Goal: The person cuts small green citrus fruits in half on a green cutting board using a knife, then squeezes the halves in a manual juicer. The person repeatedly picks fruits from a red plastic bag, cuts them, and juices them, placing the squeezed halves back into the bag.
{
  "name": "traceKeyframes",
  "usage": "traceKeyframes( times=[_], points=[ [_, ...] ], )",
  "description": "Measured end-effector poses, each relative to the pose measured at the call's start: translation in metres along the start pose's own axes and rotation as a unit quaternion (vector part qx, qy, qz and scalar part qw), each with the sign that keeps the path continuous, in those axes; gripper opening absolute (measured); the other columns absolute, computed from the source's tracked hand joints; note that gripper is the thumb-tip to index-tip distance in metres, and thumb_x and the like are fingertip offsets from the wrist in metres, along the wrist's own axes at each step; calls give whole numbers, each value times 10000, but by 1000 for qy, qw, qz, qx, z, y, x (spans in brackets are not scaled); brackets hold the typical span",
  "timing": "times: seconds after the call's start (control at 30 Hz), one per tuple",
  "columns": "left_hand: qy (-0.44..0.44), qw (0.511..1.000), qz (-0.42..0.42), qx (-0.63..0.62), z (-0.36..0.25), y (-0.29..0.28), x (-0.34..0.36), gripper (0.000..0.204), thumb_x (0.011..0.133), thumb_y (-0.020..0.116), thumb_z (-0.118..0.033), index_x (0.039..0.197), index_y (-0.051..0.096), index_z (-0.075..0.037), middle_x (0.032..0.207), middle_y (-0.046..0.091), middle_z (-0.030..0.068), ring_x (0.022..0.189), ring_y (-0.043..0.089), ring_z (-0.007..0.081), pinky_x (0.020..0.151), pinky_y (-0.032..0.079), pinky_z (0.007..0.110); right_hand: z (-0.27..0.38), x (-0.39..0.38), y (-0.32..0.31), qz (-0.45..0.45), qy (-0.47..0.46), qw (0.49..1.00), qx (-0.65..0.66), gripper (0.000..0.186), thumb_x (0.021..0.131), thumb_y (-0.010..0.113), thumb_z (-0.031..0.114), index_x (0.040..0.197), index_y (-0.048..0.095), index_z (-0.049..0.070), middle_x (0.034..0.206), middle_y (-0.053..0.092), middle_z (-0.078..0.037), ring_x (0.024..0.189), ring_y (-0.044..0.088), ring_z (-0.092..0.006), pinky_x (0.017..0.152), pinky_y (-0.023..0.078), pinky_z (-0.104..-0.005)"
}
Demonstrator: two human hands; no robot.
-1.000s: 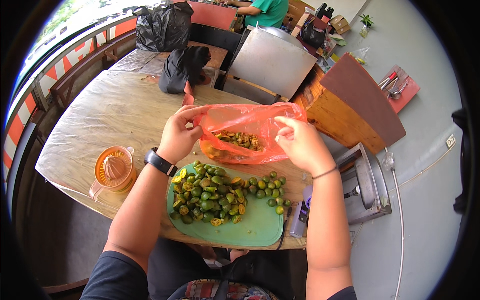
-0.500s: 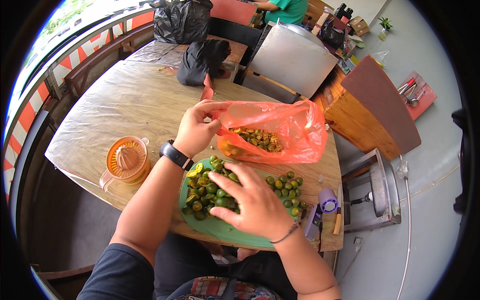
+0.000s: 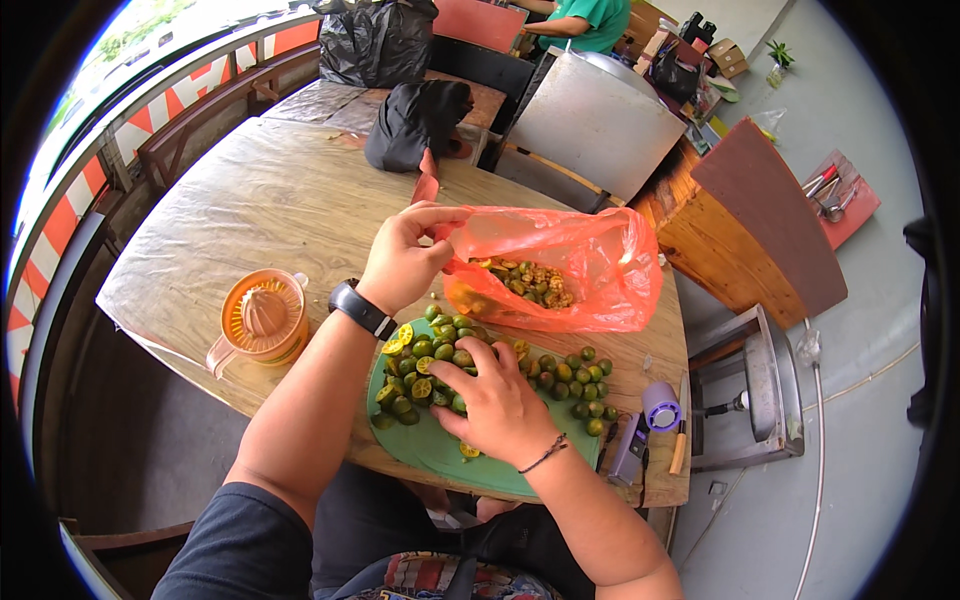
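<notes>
My left hand [image 3: 408, 258] pinches the near-left edge of a red plastic bag [image 3: 610, 285] and holds its mouth up. Cut, squeezed-looking lime halves [image 3: 535, 280] lie inside the bag. On a green cutting board [image 3: 500, 481] sits a heap of small green limes [image 3: 405, 375], several cut to show yellow flesh. My right hand [image 3: 500, 405] rests over the heap's right side, fingers apart and curved among the fruit; its fingertips are partly hidden. More small limes [image 3: 575, 378], seemingly whole, lie at the board's right.
An orange citrus juicer [image 3: 264, 318] stands on the wooden table [image 3: 215, 220] at left. At right are a purple handheld fan [image 3: 660, 407] and a wooden-handled knife [image 3: 679, 450]. Black bags [image 3: 415, 125] lie at the back; a person in green [image 3: 590, 22] is beyond.
My right hand has lowered onto the limes, its fingers curling in from a spread pose above them. My left hand keeps hold of the bag's edge. The view has shifted slightly.
</notes>
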State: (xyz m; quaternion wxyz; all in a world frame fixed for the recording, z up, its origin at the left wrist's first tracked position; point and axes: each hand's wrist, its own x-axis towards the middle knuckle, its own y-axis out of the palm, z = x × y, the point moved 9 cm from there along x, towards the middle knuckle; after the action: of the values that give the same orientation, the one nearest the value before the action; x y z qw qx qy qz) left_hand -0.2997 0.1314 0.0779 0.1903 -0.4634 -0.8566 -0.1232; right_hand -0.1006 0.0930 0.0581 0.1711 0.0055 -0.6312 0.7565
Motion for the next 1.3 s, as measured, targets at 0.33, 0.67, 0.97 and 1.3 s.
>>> traceKeyframes(
  times=[0.33,0.67,0.97,1.3],
  points=[
    [14,999,-8,44,0,1,0,400,824,680,-12,1212,776,-31,1002,673,47,838,603,126,803,528,294,-31,-1,-26,-83,76,981,159,343,788,772,56,1128,724,72,1146,677,-147,1014,709,-356,901,579,-427],
    [17,998,42,41,-3,9,0,563,775,566,150,1317,689,53,1173,580,49,886,593,119,721,646,277,-31,9,-102,-190,58,957,213,241,771,719,-56,999,704,20,1065,691,-118,997,697,-273,931,546,-362],
    [22,997,74,-1,-6,17,-2,598,769,559,183,1345,672,66,1118,551,49,872,585,122,703,627,270,-121,57,-133,-214,166,961,62,311,877,827,147,1141,731,12,1090,730,-123,960,717,-225,883,563,-346],
    [27,999,24,-15,-1,6,0,553,762,623,58,1298,737,-13,1135,685,45,873,581,117,843,514,266,-93,10,-132,-134,201,950,196,416,970,693,75,1375,654,-10,1118,742,-136,934,725,-175,822,605,-320]
  ],
)
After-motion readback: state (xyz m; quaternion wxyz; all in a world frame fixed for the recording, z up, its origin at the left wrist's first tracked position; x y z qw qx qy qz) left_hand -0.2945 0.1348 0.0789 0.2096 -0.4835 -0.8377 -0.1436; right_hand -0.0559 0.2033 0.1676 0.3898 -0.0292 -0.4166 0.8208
